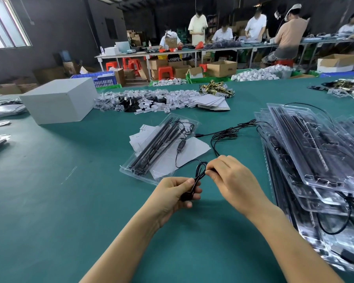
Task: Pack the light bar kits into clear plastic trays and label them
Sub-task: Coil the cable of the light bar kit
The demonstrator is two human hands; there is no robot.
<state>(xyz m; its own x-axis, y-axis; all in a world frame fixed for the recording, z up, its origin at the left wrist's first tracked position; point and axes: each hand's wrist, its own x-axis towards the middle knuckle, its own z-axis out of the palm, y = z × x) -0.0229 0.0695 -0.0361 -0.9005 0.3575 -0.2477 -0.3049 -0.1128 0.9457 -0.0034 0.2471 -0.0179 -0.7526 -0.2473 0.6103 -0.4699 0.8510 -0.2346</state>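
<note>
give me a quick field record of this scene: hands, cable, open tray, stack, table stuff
left hand: left hand grips the bundled end of the black cable
right hand: right hand pinches a loop of the same cable
cable run: trails away across the green table toward the stack
open tray: clear plastic tray ahead of the hands, holding black light bars, lying over white paper sheets
stack: tray stack at right, several high
behind: white box, pile of small bagged parts

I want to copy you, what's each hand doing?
Left hand: grips the coiled black cable.
Right hand: pinches the same cable.
</note>
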